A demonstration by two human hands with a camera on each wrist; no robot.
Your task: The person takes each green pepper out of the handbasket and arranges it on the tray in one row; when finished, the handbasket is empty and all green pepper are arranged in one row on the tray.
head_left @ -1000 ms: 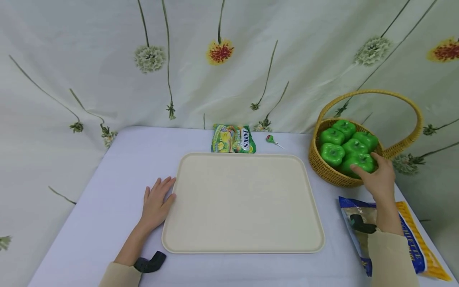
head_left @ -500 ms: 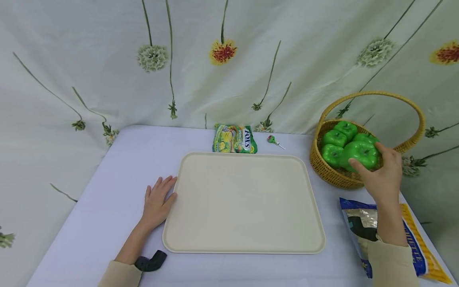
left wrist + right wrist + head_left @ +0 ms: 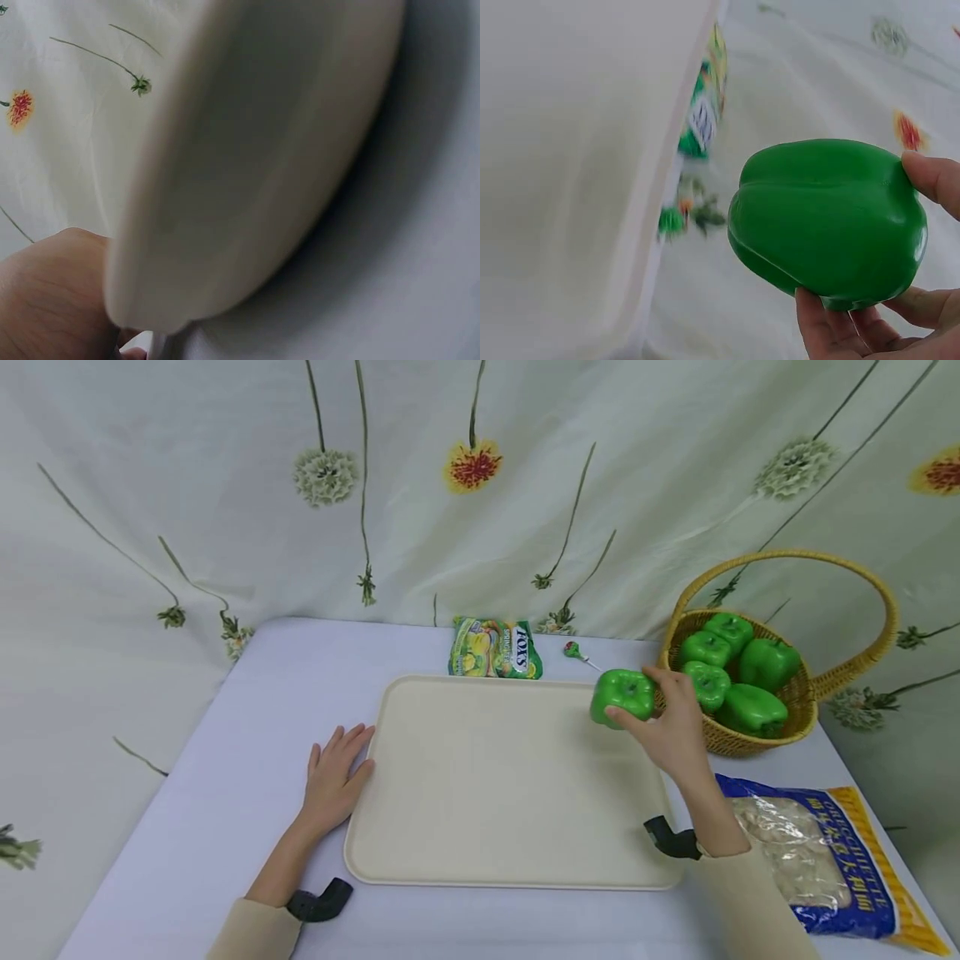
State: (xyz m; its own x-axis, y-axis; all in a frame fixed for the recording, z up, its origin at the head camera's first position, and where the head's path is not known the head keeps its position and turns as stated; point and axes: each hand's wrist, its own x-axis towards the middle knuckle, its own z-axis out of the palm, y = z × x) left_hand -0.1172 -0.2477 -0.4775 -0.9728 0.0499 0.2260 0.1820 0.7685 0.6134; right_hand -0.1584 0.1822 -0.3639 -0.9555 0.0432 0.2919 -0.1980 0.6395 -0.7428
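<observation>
A glossy green bell pepper (image 3: 621, 695) is held by my right hand (image 3: 672, 727), thumb on one side and fingers on the other, above the tray's far right corner. The right wrist view shows the same bell pepper (image 3: 825, 221) large, with fingers curled beneath it. My left hand (image 3: 333, 781) lies with fingers extended at the left edge of the cream tray (image 3: 510, 785). Beside the right hand stands a wicker basket (image 3: 738, 742) with a tall handle, with several more green peppers (image 3: 752, 708) in it. In the left wrist view the tray rim (image 3: 187, 247) fills the middle, blurred.
A green Fox's candy bag (image 3: 495, 648) lies behind the tray, with a lollipop (image 3: 574, 652) to its right. At the front right is a blue and yellow pasta bag (image 3: 825, 852). A flowered cloth (image 3: 525, 485) hangs behind the white table (image 3: 225, 735).
My right hand has lifted a bell pepper out of the basket and carried it left over the tray. The pasta bag is more exposed. The left hand stays by the tray.
</observation>
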